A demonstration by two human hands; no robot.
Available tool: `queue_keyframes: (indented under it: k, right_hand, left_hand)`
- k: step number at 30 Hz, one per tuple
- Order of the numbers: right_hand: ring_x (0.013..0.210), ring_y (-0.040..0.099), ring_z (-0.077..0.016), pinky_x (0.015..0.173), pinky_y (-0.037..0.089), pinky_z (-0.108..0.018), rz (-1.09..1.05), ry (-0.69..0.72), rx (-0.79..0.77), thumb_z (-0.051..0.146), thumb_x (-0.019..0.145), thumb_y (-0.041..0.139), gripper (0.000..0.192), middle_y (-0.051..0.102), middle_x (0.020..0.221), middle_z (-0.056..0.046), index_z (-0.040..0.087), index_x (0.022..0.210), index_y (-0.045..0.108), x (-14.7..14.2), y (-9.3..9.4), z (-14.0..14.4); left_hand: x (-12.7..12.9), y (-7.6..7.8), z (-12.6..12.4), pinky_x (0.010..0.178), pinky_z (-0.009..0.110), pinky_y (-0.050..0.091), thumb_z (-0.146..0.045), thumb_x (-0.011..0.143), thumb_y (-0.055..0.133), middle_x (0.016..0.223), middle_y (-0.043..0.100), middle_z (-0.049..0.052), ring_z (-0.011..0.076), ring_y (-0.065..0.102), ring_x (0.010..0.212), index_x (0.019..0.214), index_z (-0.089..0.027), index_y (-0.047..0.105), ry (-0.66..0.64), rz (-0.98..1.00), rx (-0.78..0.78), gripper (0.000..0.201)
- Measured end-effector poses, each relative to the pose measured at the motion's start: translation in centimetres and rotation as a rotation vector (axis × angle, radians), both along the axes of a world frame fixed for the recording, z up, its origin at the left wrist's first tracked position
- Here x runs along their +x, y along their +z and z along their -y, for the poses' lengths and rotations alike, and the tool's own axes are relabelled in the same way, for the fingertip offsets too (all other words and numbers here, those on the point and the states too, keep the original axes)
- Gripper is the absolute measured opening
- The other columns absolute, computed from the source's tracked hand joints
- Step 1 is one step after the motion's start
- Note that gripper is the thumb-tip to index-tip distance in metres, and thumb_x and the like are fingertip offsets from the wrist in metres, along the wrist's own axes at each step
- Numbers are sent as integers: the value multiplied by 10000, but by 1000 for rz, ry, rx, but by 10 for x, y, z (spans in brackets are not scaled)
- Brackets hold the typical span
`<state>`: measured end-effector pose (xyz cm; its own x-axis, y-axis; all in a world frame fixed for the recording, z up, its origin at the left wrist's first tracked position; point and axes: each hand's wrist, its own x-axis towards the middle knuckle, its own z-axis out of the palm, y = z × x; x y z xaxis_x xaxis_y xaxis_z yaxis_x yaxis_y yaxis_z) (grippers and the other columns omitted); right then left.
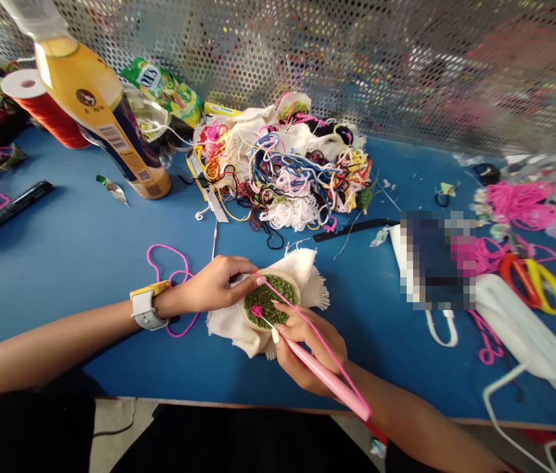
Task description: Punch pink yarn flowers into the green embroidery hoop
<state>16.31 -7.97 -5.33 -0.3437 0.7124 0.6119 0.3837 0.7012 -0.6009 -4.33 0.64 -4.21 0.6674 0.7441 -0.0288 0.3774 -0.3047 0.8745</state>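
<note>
The left hand [219, 284] rests on the left edge of a small round hoop [271, 300], and its grip pinches the rim and the white cloth [302, 266] there. The hoop lies on the blue table [75, 249], near the front edge, in the middle. The cloth sticks out all round the hoop with frayed ends. Inside the hoop the cloth is full of green loops, and there is one small pink spot [257, 310] on the near left side.

The right hand [307, 355] is just near the hoop. Its grip is pressed together around a pink punch pen [330, 380], held like a pencil. The thin tip of the pen touches the pink spot. A pink thread [302, 315] runs along the pen and over the hoop. More pink thread lies in loops on the table beside the left wrist, which has a white watch [144, 309].

Far behind the hoop sits a big pile of mixed yarn [282, 171]. To the far left stand a yellow bottle [95, 98] and a red spool [46, 108]. On the right lie orange and yellow scissors [537, 282].
</note>
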Motion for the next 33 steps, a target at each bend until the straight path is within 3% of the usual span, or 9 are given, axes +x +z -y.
queue_keyframes:
  k: [8,12,26,33]
  right_hand:
    - [732,708,-229,722,651,-386,-65,12,-26,-7,717,610,266,592,684,-4,207,868,562,1,1,-1]
    - [763,720,-258,696,649,-395,-43,-25,8,7,723,611,264,612,702,-19,213,880,560,2,0,-2]
    - [677,663,-201,715,632,-370,210,38,89,22,851,575,144,642,697,-39,157,900,573,-7,5,-7]
    - [709,675,-215,669,610,-360,131,60,137,-17,808,565,197,622,676,-27,172,864,558,-3,4,-7]
  left_hand:
    - [0,-1,0,566,192,377,-324,964,476,768,635,41,87,512,629,912,-96,696,-2,11,-1,321]
    - [-1,-2,-1,569,197,380,-337,965,475,775,636,45,92,521,638,926,-95,696,-6,9,-8,330]
    - [0,-1,0,502,191,330,-397,967,468,699,519,9,77,443,585,855,-102,691,1,39,-65,387]
    - [0,2,4,511,190,342,-425,962,459,714,544,25,84,453,600,877,-94,701,6,33,-15,419]
